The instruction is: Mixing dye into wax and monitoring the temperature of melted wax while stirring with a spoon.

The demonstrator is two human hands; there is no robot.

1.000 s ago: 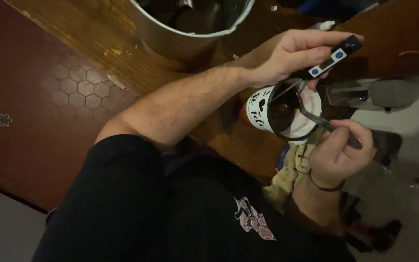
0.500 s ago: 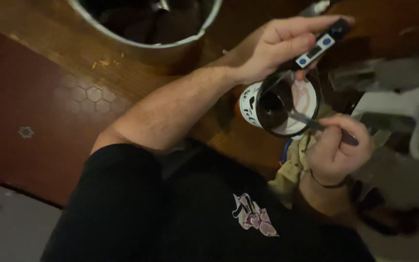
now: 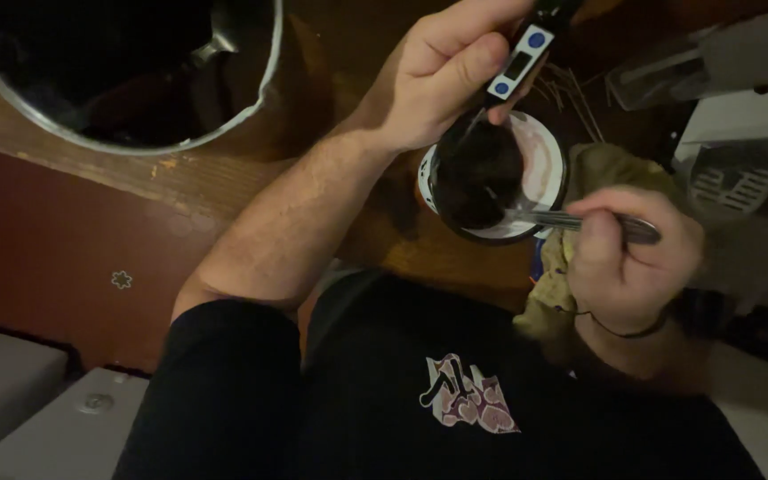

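One white mug (image 3: 540, 169) stood on the wooden counter (image 3: 224, 191). The left hand (image 3: 446, 76) gripped one black digital thermometer (image 3: 522, 58) over it; the right hand (image 3: 624, 258) pinched one metal spoon (image 3: 571, 220) into the mug.

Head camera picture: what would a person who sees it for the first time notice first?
First, the white cup at the middle right, half filled with something dark, on the wooden counter. The left hand holds a black digital probe thermometer over it, while the right hand holds a metal spoon dipped into the cup. At the upper left stands a large metal pot.
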